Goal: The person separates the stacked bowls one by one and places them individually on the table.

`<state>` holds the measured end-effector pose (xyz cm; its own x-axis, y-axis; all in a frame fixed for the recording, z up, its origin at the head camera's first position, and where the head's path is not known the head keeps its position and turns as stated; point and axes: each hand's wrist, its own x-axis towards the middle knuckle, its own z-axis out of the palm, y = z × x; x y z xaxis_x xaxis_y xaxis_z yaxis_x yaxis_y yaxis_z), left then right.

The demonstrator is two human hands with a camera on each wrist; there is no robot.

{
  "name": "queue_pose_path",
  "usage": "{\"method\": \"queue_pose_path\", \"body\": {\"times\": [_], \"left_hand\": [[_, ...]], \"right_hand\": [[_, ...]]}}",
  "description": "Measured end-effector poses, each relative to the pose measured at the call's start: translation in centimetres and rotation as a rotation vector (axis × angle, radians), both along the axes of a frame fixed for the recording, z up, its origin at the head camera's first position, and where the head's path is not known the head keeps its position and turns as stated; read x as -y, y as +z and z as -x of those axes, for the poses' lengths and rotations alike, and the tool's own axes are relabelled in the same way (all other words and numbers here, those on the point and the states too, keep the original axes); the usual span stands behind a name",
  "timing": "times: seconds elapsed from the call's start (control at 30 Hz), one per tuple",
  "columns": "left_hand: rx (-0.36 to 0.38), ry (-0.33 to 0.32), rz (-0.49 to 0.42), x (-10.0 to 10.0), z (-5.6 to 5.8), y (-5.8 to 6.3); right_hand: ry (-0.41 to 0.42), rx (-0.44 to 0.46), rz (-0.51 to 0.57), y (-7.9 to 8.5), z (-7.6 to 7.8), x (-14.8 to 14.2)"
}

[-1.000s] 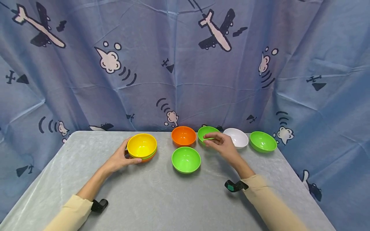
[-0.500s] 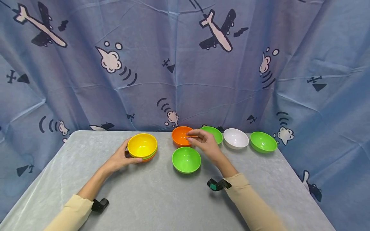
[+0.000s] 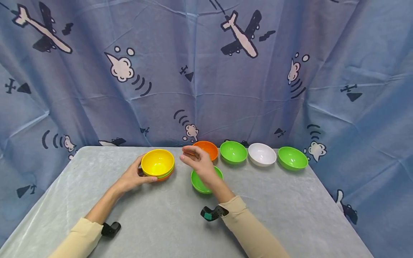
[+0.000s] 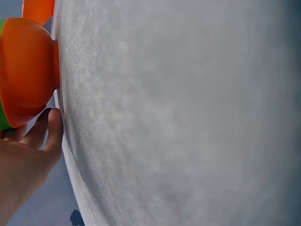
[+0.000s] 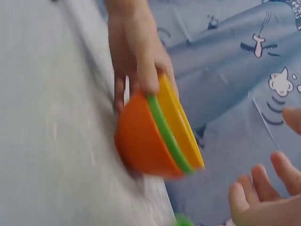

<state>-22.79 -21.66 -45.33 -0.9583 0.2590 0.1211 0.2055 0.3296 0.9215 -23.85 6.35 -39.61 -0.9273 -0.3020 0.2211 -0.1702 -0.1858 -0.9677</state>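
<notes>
On the left of the table stands a stack of nested bowls, with a yellow bowl (image 3: 158,163) on top, a thin band of a green bowl (image 5: 168,134) under it, and an orange bowl (image 5: 141,139) at the bottom. My left hand (image 3: 133,177) grips the stack from its left side, thumb along the near side. My right hand (image 3: 202,167) holds nothing, its fingers loosely bent, in the air to the right of the stack. It partly covers a single green bowl (image 3: 197,182) and another orange bowl (image 3: 209,148) behind.
Along the table's far edge, right of the orange bowl, stand a green bowl (image 3: 233,152), a white bowl (image 3: 262,154) and another green bowl (image 3: 292,158). A blue printed curtain (image 3: 206,71) hangs behind the grey-white table (image 3: 155,222).
My right hand has moved left, from in front of the far green bowl, past the orange bowl, towards the stack. My left hand and the stack have stayed in place.
</notes>
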Motion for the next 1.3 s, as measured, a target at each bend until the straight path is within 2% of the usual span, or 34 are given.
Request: {"method": "queue_pose_path", "body": {"times": [0.17,0.43,0.53,0.8,1.07,1.3], "left_hand": [[0.006,0.012,0.014,0.1,0.0,0.0],[-0.005,0.002,0.016,-0.1,0.0,-0.1],[-0.004,-0.008,0.012,-0.2,0.0,0.0],[-0.001,-0.041,-0.016,0.2,-0.2,0.1],[0.033,-0.033,-0.01,0.7,-0.7,0.3],[0.035,-0.046,-0.029,0.7,-0.8,0.3]], "right_hand": [[-0.089,0.011,-0.012,-0.4,-0.8,2.7],[-0.159,-0.14,-0.161,-1.9,-1.4,4.9],[-0.183,-0.164,-0.212,-2.4,-1.6,5.3],[-0.227,-0.141,-0.269,-3.3,-2.0,5.7],[-0.193,-0.094,-0.281,-4.2,-2.2,6.2],[-0.21,-0.076,-0.332,-5.0,-1.8,6.6]]}}
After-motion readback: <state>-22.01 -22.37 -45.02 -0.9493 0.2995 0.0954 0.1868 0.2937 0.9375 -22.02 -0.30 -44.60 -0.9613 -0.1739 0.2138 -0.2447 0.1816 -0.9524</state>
